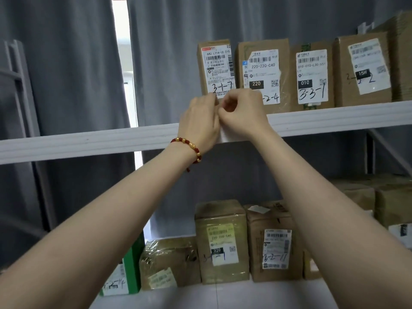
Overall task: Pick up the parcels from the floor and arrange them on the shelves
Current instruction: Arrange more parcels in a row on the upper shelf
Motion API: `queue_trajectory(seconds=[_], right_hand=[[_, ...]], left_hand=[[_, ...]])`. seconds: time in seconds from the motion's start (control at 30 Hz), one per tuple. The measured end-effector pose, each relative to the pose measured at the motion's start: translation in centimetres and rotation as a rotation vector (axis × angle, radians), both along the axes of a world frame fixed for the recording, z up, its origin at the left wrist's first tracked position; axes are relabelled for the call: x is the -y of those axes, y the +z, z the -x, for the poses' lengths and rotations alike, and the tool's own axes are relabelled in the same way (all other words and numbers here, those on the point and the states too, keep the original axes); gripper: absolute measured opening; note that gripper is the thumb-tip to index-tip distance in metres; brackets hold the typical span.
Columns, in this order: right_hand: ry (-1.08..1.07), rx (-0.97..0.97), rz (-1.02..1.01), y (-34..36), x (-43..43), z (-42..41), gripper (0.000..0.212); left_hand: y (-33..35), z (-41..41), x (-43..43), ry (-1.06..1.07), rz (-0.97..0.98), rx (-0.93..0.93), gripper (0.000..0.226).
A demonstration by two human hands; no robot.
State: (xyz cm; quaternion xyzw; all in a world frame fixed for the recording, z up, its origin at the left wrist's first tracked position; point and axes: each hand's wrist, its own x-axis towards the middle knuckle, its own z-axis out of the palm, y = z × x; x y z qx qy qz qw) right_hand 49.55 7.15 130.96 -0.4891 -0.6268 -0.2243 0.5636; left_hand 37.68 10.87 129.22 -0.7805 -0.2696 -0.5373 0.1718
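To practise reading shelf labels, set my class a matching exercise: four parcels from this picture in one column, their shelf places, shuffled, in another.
1. parcel marked 3-1-7
2. parcel marked 3-3-1
3. parcel marked 3-2-11
4. green box

A. lower shelf, far left
B. upper shelf, third from left
C. upper shelf, leftmost
D. lower shelf, fourth from left

Pairs: 1-C, 2-B, 3-D, 4-A

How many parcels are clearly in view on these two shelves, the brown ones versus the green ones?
Brown parcels, upper shelf: 4
Brown parcels, lower shelf: 3
Green box, lower shelf: 1
Total: 8
More at the far right are cut off or hidden by the right arm, so they are not counted.
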Motion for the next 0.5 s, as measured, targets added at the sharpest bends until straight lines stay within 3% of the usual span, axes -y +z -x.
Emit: queue_trajectory(seconds=[0.2, 0.33, 0.5], right_hand=[[0.29, -0.166, -0.156, -6.5, 1.7, 4.1, 0.009], [0.352, -0.321, -0.024, -12.3, 2.1, 6.7, 0.009], [0.412, -0.372, 0.231, -19.3, 1.7, 10.0, 0.01]], left_hand=[[-6.5, 3.0, 3.1, -0.199, 0.0, 0.016, 0.041], [-11.1, 5.3, 3.9, -0.138, 0.146, -0.029, 0.051], [-17.7, 9.0, 4.3, 0.018, 0.363, -0.101, 0.06]])
